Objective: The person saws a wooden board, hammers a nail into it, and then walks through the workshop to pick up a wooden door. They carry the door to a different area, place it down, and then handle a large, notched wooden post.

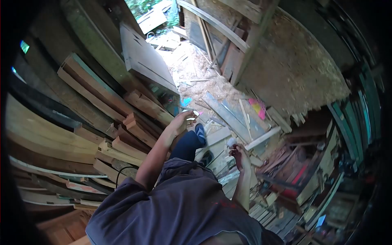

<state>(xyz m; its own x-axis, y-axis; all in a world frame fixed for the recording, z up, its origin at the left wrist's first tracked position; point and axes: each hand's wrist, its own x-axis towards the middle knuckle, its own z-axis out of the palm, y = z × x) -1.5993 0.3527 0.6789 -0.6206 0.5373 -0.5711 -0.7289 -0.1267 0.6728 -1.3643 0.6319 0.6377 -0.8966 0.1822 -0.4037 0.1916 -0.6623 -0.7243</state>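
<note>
My left hand (pixel 182 123) is held out in front of my body, its fingers loosely bent and apart. A small pale patch with pink beside it shows just past those fingertips. My right hand (pixel 240 156) is raised on the other side, fingers curled with gaps between them. A small whitish thing (pixel 231 142) shows right at its fingertips and overlaps the floor behind in this view. Below the hands are my dark trouser leg (pixel 184 146) and a blue shoe (pixel 200 134) on the scrap-covered floor. Neither hand touches the stacked timber.
Stacked boards and beams (pixel 134 126) crowd the left side. A pale panel (pixel 147 61) stands by the bright doorway, where wood shavings (pixel 194 63) cover the ground. Loose planks (pixel 230 116) lie ahead. At right are a chipboard sheet (pixel 294 61) and a wooden bin (pixel 312 190) of scraps.
</note>
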